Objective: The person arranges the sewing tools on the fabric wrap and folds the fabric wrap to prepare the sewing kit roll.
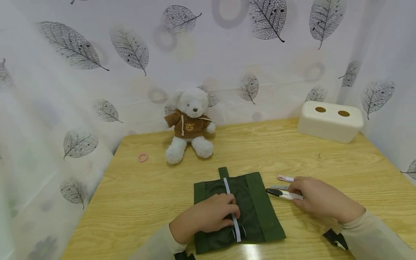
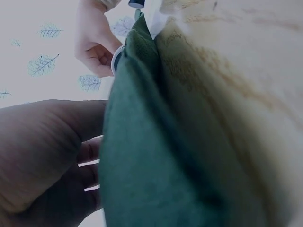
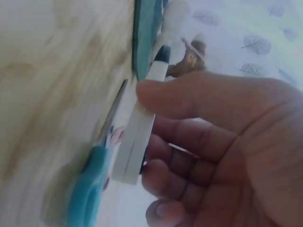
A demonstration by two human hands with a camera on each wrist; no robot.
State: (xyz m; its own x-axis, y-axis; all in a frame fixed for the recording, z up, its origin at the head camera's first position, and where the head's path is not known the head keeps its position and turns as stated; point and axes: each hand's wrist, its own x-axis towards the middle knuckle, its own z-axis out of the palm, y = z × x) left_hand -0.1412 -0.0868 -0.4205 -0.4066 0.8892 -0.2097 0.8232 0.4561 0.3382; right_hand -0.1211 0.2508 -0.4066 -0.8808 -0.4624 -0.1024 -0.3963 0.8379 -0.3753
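A dark green fabric roll-up pouch (image 1: 269,224) lies unfolded on the table, a pale elastic band (image 1: 226,186) running down its middle. A small round spool-like item (image 1: 243,232) sits under the band's near end. My left hand (image 1: 211,213) is over the pouch, its curled fingers and thumb at the band, gripping it; the fingertips are partly hidden. Right of the pouch, my right hand (image 1: 316,196) pinches a slim white tool with a black tip (image 3: 137,137) between thumb and fingers. Teal-handled scissors (image 3: 87,184) lie beside that hand, with a pinkish small item (image 1: 285,178) beyond.
A white teddy bear in a brown hoodie (image 1: 190,124) sits at the back of the wooden table (image 1: 139,202). To its left lies a pink ring (image 1: 142,157). A cream box with two holes (image 1: 329,122) stands at the back right corner, before a leaf-patterned curtain (image 1: 208,54).
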